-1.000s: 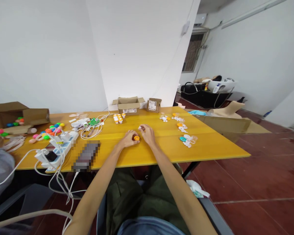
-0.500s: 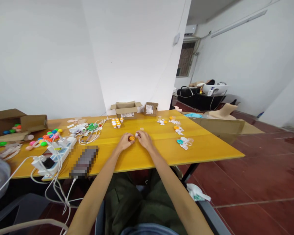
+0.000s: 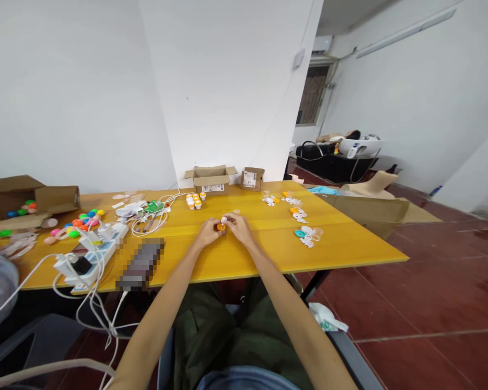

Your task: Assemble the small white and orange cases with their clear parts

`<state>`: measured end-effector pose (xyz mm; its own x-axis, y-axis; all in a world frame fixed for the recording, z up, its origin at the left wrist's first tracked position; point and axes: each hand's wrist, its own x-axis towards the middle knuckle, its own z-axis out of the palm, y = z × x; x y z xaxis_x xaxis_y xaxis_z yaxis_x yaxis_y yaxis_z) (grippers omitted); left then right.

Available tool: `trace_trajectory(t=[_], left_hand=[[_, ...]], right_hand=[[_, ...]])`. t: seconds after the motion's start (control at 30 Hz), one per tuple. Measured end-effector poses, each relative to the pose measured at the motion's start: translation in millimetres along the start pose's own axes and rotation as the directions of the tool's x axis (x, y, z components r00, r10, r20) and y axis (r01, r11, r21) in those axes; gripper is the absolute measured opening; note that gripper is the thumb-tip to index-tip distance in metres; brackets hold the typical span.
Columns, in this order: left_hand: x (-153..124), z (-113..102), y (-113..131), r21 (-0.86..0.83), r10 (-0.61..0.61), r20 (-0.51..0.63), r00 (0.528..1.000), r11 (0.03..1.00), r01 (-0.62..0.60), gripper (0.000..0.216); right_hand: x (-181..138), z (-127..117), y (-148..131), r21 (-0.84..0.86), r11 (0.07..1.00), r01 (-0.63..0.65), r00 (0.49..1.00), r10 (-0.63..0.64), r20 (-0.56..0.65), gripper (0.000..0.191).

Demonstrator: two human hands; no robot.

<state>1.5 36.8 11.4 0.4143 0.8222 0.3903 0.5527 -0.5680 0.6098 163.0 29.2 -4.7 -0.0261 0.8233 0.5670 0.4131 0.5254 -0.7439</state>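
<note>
Over the middle of the table, my left hand (image 3: 208, 233) is closed around a small orange round plastic part (image 3: 220, 228). My right hand (image 3: 239, 228) pinches a small white piece (image 3: 224, 220) with dark marks, close above the orange part. Whether the two pieces touch, I cannot tell. A clear disc (image 3: 236, 212) lies just beyond my right fingers. Behind my left hand stands a cluster of white-and-orange assembled pieces (image 3: 193, 201). To the right lie groups of loose parts: white wheel-like pieces with an orange part (image 3: 295, 210) and others with a teal ring (image 3: 300, 234).
An open cardboard box (image 3: 210, 181) and a smaller carton (image 3: 252, 180) stand by the wall. Leftward lie a phone (image 3: 141, 265), a power strip (image 3: 100, 257) with tangled cables, a green circuit board (image 3: 153, 207) and coloured balls (image 3: 79, 222). Another person's sleeve (image 3: 0, 279) shows at far left.
My hands have come closer together, and the white piece in my right hand is now right above the orange part. The view has shifted slightly.
</note>
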Motion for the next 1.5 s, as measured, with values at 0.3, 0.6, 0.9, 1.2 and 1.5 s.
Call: trace_trajectory(t=[0.3, 0.6, 0.9, 1.2, 1.5], left_hand=[[1, 4, -3, -0.155, -0.009, -0.006, 1.000, 0.988, 0.008, 0.013], [2, 7, -5, -0.226, -0.020, -0.002, 1.000, 0.974, 0.019, 0.010], [1, 7, -5, -0.261, -0.030, 0.002, 1.000, 0.965, 0.030, 0.010], [2, 7, -6, -0.253, -0.032, 0.005, 0.999, 0.967, 0.032, 0.008], [3, 10, -12, -0.230, -0.021, -0.002, 1.000, 0.973, 0.020, 0.012]], right_hand=[[-3, -1, -7, -0.115, 0.993, 0.034, 0.998, -0.027, 0.062, 0.018], [-4, -6, -9, -0.168, 0.985, 0.045, 0.996, -0.031, 0.086, 0.018], [-5, -8, -11, -0.176, 0.983, 0.050, 0.995, -0.033, 0.097, 0.019], [-5, -8, -13, -0.176, 0.982, 0.069, 0.994, -0.053, 0.095, 0.020], [-5, -5, -9, -0.167, 0.983, 0.074, 0.994, -0.059, 0.094, 0.017]])
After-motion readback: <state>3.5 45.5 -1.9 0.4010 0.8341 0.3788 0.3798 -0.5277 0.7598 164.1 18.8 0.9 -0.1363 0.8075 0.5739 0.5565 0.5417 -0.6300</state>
